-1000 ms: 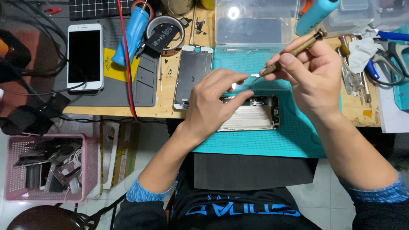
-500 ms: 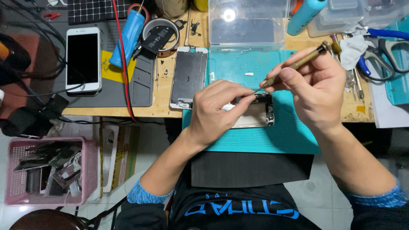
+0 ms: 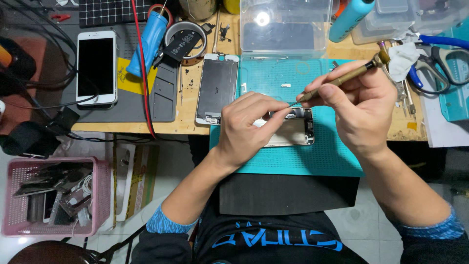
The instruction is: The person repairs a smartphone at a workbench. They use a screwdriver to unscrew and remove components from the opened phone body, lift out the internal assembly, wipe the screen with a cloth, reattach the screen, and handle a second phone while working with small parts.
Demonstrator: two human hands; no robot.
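Observation:
An opened phone body (image 3: 293,132) lies on a teal work mat (image 3: 312,156) at the bench's front edge. My left hand (image 3: 249,127) rests on its left part, fingers curled and pressing down on it. My right hand (image 3: 359,105) grips a brass-coloured screwdriver (image 3: 342,78), whose tip meets the phone's upper edge by my left fingertips. A detached phone screen (image 3: 217,88) lies face down just left of the mat.
A white phone (image 3: 96,66) lies on a grey mat at the left. Nearby are a blue tool (image 3: 149,39), a tape roll (image 3: 183,36), a clear plastic box (image 3: 283,27), scissors (image 3: 439,63) at the right and a pink basket (image 3: 53,195) on the floor.
Both hands stay on the phone body. The screwdriver has tilted slightly, and the view has shifted a little.

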